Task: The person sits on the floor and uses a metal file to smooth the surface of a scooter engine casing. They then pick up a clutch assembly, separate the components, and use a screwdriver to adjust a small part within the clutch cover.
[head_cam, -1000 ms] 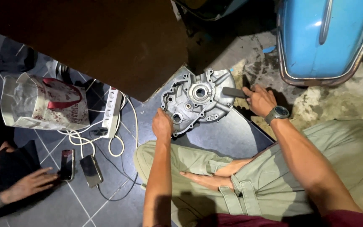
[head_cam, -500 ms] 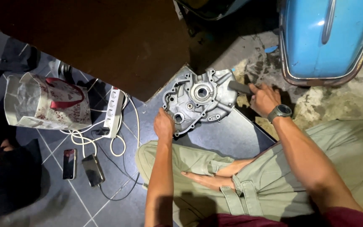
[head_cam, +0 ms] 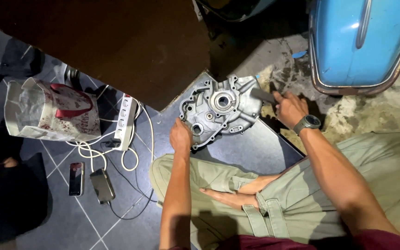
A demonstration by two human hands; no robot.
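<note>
Head view shows a person sitting on a tiled floor (head_cam: 70, 222) with a grey metal engine cover (head_cam: 221, 111) lying flat in front of their knees. Left hand (head_cam: 180, 138) rests on the near left edge of the cover, fingers curled closed over its rim. Right hand (head_cam: 290, 107) sits just right of the cover, fingers bent around a flat grey tool (head_cam: 261, 95) whose tip touches the cover's far right edge; a dark watch (head_cam: 307, 123) is on that wrist. Left of the cover lie a white power strip (head_cam: 125, 121) with looped cables, two phones (head_cam: 76, 178) and a clear plastic bag (head_cam: 47, 109). A blue scooter body (head_cam: 362, 41) stands far right.
</note>
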